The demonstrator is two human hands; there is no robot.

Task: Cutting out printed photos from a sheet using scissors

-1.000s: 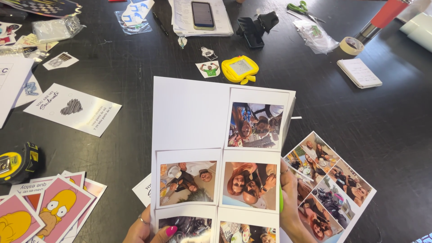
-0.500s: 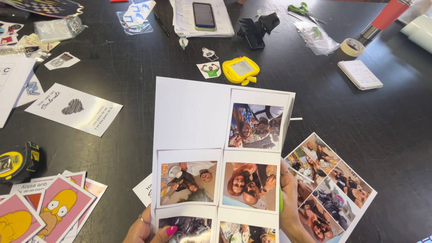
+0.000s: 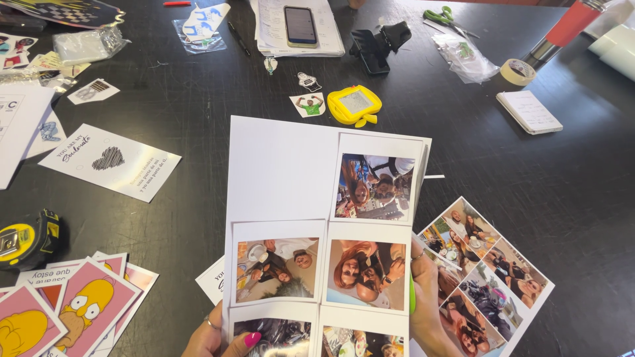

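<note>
I hold a white sheet (image 3: pixel 278 165) of instant-style photo prints upright over a black table. My left hand (image 3: pixel 215 337), with a ring and pink nails, grips its lower left edge. My right hand (image 3: pixel 426 311) holds the right edge, fingers behind the sheet. The sheet carries several bordered photos of people; its upper left part is blank. Under my right hand lies another printed photo sheet (image 3: pixel 493 277), tilted on the table.
Pink cartoon cards (image 3: pixel 79 301) and a yellow tape measure (image 3: pixel 26 238) lie at left, a heart card (image 3: pixel 109 160) beyond them. Farther back: a yellow frame-shaped toy (image 3: pixel 355 104), phone on papers (image 3: pixel 301 25), scissors (image 3: pixel 440 16), tape roll (image 3: pixel 517 71), small notepad (image 3: pixel 529 111).
</note>
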